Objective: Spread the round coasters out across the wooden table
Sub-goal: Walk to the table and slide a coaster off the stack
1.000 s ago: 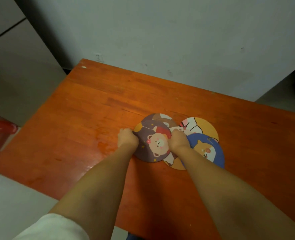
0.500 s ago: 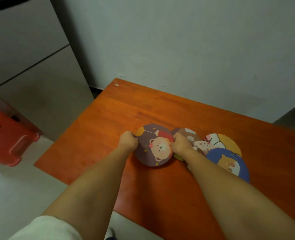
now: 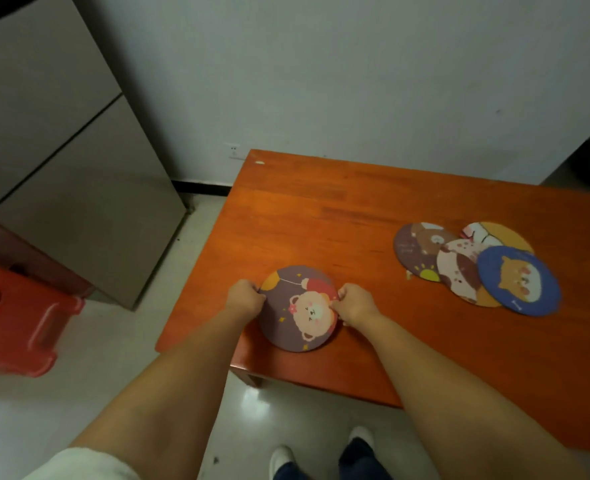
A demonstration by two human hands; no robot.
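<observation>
— Hands first: where are they, and what are they doing?

— Both are on the purple bear coaster [image 3: 300, 308]. Left hand [image 3: 244, 299] pinches its left rim, fingers curled shut on the edge; right hand [image 3: 354, 304] pinches the right rim the same way. The disc lies flat on the wooden table [image 3: 321, 209], close to the table's near left corner.

— What's it like?

— Thin, round, matte, printed with a pink bear holding an orange balloon. The tabletop is glossy orange-red wood with visible plank grain.

— And the other coasters?

— Well to the right of the purple one, in an overlapping cluster: a dark brown bear coaster [image 3: 416, 245], a yellow coaster [image 3: 498, 233] behind, a pink-and-white coaster [image 3: 460, 271] in the middle, and a blue coaster [image 3: 517, 285] with an orange dog lying over its right edge.

— Any change from half a second ago?

— Then the purple coaster touched the cluster. Now bare wood separates them, and it sits nearer the table's left edge. A red plastic stool [image 3: 16, 320] stands on the floor further left.
</observation>
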